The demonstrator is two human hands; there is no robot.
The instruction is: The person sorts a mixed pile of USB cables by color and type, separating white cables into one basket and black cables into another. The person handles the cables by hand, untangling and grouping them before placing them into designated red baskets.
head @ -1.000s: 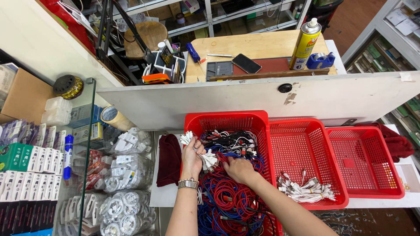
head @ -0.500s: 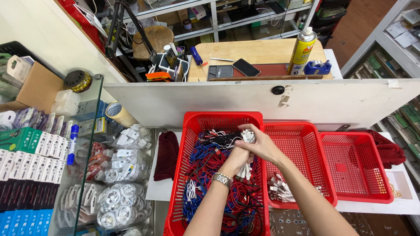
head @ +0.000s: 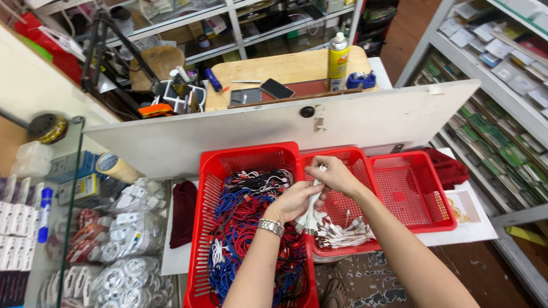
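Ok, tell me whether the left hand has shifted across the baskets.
Yes. The left hand went right, from the big basket to the middle basket's edge.

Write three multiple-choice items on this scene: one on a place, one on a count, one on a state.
1. Where does the bundle of white cables in both hands sit?
A. over the middle basket
B. on the wooden bench
C. over the right basket

2. How many red baskets stand in the row?
A. two
B. three
C. five

3. The right basket is:
A. full of cables
B. overturned
C. empty

Answers: 1 A, left hand and right hand hold it there; 2 B, three side by side; 3 C, bare mesh shows.
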